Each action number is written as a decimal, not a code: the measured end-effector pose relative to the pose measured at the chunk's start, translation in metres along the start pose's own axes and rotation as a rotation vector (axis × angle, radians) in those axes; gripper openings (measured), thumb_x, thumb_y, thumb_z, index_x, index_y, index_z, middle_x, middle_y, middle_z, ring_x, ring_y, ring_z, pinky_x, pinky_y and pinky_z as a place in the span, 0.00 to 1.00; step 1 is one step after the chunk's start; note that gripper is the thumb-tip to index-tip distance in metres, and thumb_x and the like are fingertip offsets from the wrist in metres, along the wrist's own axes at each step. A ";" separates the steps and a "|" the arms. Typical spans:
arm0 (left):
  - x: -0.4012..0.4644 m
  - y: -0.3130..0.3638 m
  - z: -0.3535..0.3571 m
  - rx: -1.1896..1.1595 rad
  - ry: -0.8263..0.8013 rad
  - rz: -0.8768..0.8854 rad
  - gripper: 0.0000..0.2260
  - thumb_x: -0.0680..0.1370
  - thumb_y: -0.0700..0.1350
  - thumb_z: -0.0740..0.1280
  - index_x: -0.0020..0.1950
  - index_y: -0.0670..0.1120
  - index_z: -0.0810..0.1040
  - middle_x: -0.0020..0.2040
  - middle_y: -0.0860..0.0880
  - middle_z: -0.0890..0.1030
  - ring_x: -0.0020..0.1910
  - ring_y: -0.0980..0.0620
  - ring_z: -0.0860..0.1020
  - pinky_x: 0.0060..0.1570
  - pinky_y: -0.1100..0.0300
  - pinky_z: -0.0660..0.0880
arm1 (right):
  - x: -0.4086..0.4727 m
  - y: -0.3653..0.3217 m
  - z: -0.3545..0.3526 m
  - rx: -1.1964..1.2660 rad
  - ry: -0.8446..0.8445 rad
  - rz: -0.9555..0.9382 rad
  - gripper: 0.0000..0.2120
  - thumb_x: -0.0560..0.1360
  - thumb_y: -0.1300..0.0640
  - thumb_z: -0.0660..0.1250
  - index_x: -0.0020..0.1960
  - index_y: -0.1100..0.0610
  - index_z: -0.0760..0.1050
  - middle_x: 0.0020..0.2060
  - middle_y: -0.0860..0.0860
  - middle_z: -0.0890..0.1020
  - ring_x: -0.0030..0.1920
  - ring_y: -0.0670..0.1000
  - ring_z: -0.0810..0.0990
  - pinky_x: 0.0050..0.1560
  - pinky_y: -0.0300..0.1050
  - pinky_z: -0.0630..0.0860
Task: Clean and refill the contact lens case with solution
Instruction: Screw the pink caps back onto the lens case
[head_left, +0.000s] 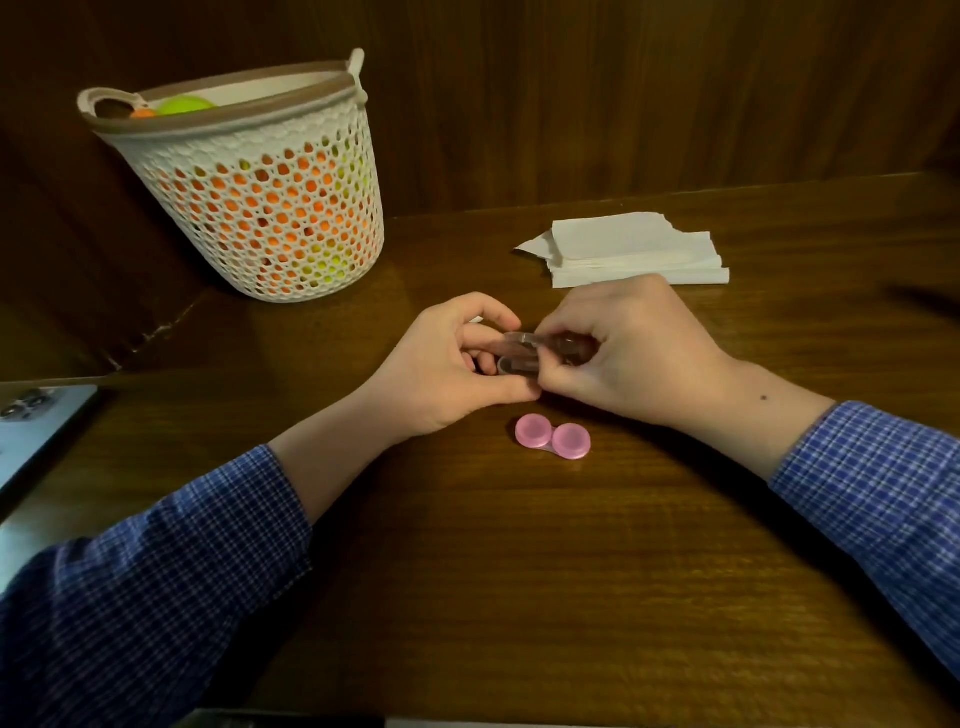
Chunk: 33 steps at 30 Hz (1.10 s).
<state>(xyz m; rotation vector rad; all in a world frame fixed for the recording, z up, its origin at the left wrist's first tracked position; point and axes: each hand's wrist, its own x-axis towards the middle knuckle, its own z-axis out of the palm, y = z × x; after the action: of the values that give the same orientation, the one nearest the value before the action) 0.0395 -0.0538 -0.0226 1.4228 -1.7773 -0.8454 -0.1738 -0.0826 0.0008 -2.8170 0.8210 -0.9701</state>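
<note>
Two hands meet over the middle of a brown wood table (519, 571). The left hand (441, 364) and the right hand (623, 353) both hold one small clear thing (519, 353) between them, up off the table. It looks like clear plastic, but I cannot tell just what it is. The left hand's fingers are curled, with the thumb under the clear thing and a finger over it. The right hand's fingers are bent too, and they pinch the other end of it. Part of it is hidden inside the right hand.

A pink lens case (552, 437) lies flat on the table, just near the hands, on the side close to the person. Both round pink caps are on it. No hand touches it.

A white basket (270, 208) with holes stands far back on the left. Orange and green things show inside it. A pile of white tissues (634, 254) lies behind the right hand. Both sleeves are blue check cloth.
</note>
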 end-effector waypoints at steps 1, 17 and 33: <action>0.000 0.000 0.000 -0.001 -0.003 0.001 0.26 0.68 0.44 0.83 0.62 0.53 0.77 0.49 0.53 0.88 0.38 0.59 0.81 0.39 0.69 0.76 | 0.000 0.002 -0.001 0.026 0.000 0.021 0.09 0.75 0.54 0.74 0.51 0.57 0.88 0.41 0.51 0.88 0.39 0.49 0.83 0.41 0.47 0.82; 0.001 -0.002 -0.002 0.100 -0.007 -0.001 0.36 0.66 0.50 0.84 0.70 0.54 0.72 0.51 0.62 0.86 0.48 0.61 0.82 0.43 0.72 0.74 | -0.043 -0.013 -0.018 0.407 -0.164 0.150 0.11 0.70 0.48 0.79 0.47 0.48 0.80 0.44 0.43 0.82 0.42 0.49 0.83 0.36 0.42 0.80; 0.001 -0.004 -0.001 0.130 -0.010 0.015 0.35 0.66 0.51 0.84 0.69 0.55 0.72 0.47 0.65 0.85 0.49 0.64 0.81 0.43 0.74 0.74 | -0.037 -0.001 -0.009 0.454 -0.089 0.372 0.07 0.73 0.51 0.73 0.50 0.43 0.85 0.44 0.38 0.85 0.49 0.42 0.82 0.49 0.35 0.80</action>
<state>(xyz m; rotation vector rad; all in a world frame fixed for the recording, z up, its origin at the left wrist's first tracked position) 0.0423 -0.0553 -0.0257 1.4879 -1.8775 -0.7417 -0.2030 -0.0621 -0.0122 -2.2077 0.9293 -0.8366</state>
